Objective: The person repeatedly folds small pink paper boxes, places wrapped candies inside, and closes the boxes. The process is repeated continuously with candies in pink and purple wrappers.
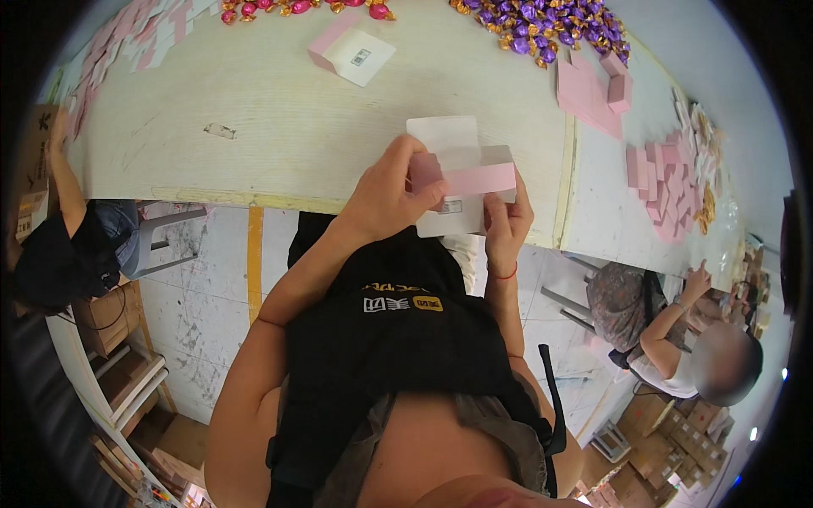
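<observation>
Both hands hold one pink and white folding paper box [477,179] over the table's front edge. My left hand [395,190] pinches its left pink side, thumb in front and fingers behind. On the right side, my right hand [508,213] grips the box near its lower corner. A white flap stands up at the far end, and another white panel with a printed code hangs towards me. A second pink and white box [356,54], partly folded, lies farther off on the table [286,127].
Purple wrapped candies [552,25] and red wrapped candies [305,6] lie at the far edge. Flat pink card sheets [584,95] are at right, beyond them a heap of small pink boxes [670,184]. Paper pieces [140,38] pile far left. One person [667,343] sits right, another [63,254] left.
</observation>
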`<state>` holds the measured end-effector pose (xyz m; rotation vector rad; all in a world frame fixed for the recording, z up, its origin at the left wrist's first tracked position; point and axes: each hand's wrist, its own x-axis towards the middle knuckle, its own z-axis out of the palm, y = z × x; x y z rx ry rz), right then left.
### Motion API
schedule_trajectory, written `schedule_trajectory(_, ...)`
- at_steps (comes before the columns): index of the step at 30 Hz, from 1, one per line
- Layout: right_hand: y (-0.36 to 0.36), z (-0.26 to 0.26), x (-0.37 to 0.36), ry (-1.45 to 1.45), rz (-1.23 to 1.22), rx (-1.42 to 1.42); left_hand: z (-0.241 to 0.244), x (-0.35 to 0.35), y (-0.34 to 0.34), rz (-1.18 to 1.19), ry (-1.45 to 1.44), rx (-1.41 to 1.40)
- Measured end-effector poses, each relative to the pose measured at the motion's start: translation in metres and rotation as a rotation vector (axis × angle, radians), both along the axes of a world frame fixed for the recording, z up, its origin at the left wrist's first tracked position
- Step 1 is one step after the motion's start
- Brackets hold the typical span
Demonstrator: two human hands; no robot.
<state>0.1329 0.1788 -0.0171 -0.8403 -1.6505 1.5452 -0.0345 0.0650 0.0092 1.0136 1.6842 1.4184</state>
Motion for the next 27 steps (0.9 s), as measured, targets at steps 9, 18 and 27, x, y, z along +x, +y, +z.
schedule_trajectory(9,-0.009,0.013,0.003,-0.052,0.157,-0.142,-0.027,0.012,-0.004,0.064,0.093,0.247)
schedule_trajectory(18,-0.001,0.01,0.002,0.002,0.423,0.06,-0.037,0.021,-0.011,0.087,-0.097,0.209)
schedule_trajectory(27,-0.005,-0.001,0.006,0.14,0.295,-0.262,-0.032,0.023,-0.015,0.042,-0.153,0.245)
